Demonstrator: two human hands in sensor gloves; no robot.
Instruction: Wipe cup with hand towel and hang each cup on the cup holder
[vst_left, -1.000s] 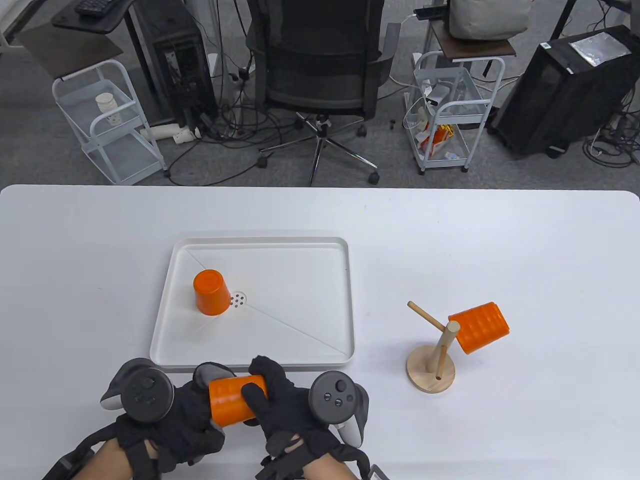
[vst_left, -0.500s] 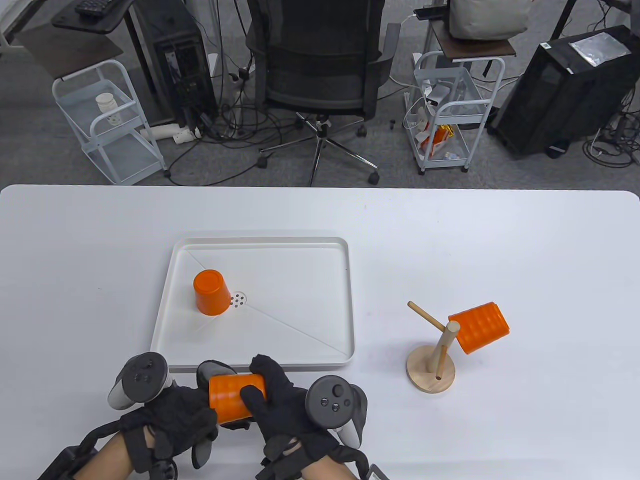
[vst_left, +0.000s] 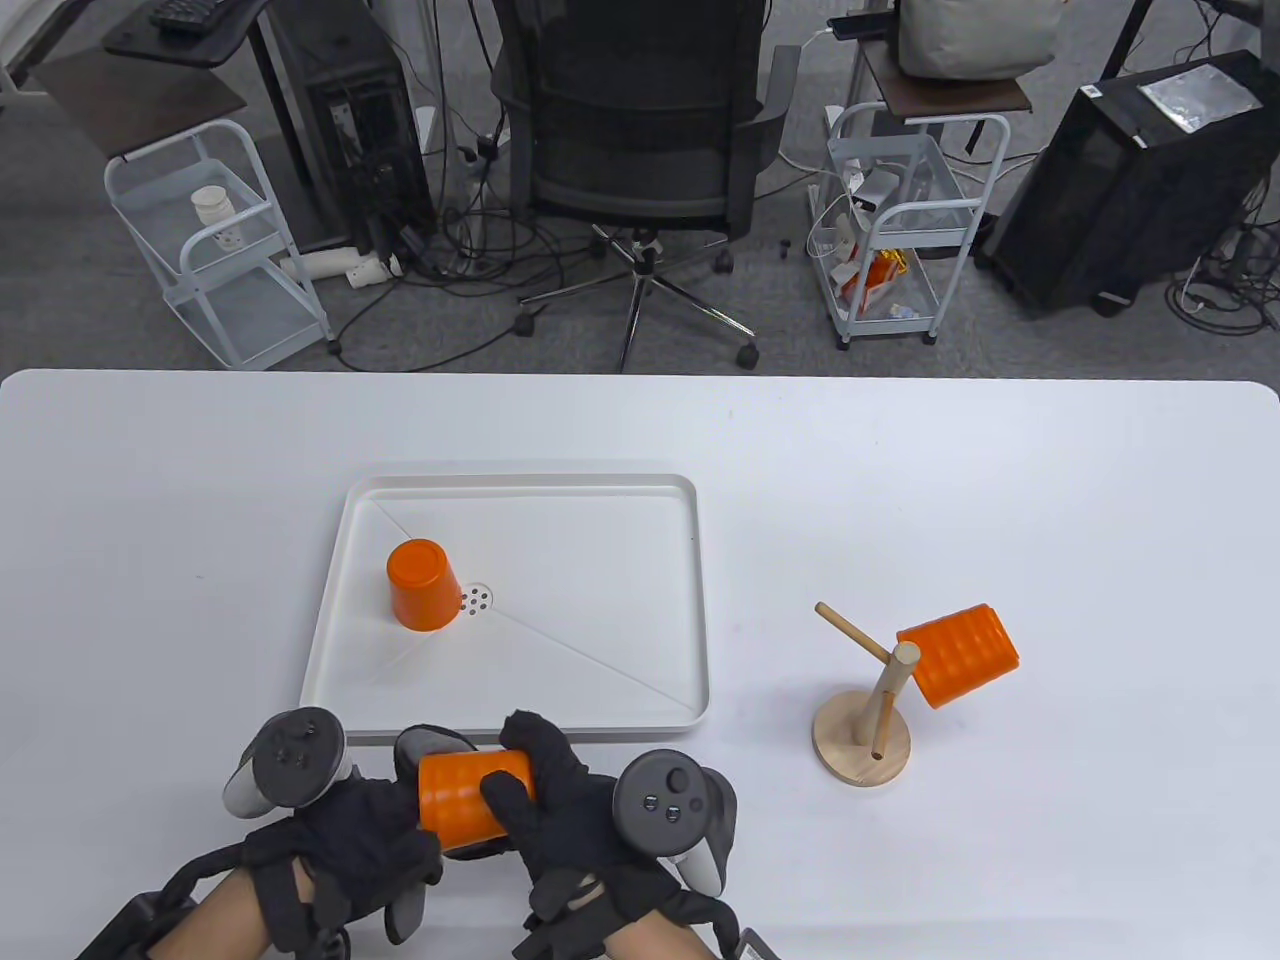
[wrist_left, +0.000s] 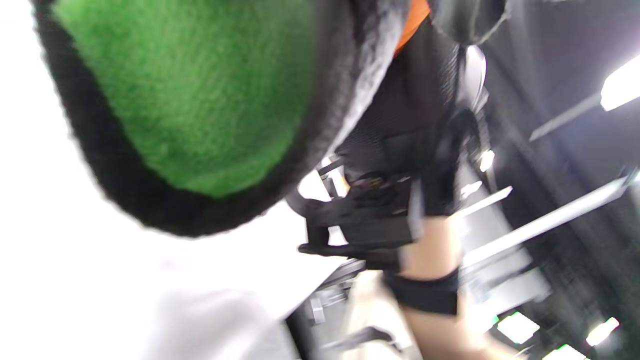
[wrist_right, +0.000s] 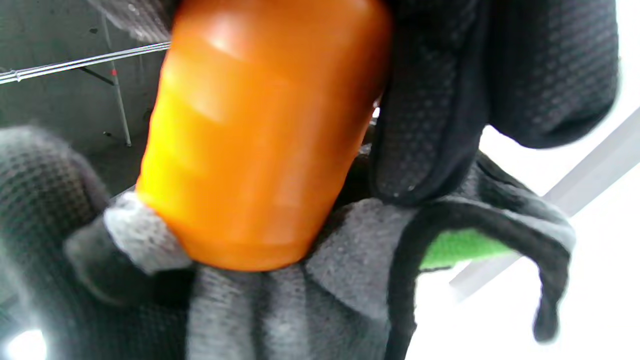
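Observation:
A ribbed orange cup (vst_left: 468, 805) lies sideways just above the table's front edge, held between both hands. My right hand (vst_left: 530, 790) grips its side, thumb over the top; the right wrist view shows the cup (wrist_right: 260, 135) with gloved fingers (wrist_right: 430, 100) curled round it. My left hand (vst_left: 385, 835) holds a grey hand towel (vst_left: 428, 742) with a green face (wrist_left: 190, 90) bunched against the cup's left end. A second orange cup (vst_left: 957, 655) hangs on a peg of the wooden cup holder (vst_left: 862, 745). A third cup (vst_left: 422, 585) stands upside down in the white tray (vst_left: 520, 715).
The cup holder's other peg (vst_left: 850, 630) points up and left, bare. The tray has a small drain (vst_left: 475, 598) beside the upturned cup. Beyond the far table edge stand an office chair (vst_left: 640, 130) and white carts (vst_left: 215, 250).
My left wrist has turned, its tracker swinging up and to the right, rubbing the towel round the cup's end. The right hand and the cup have barely shifted.

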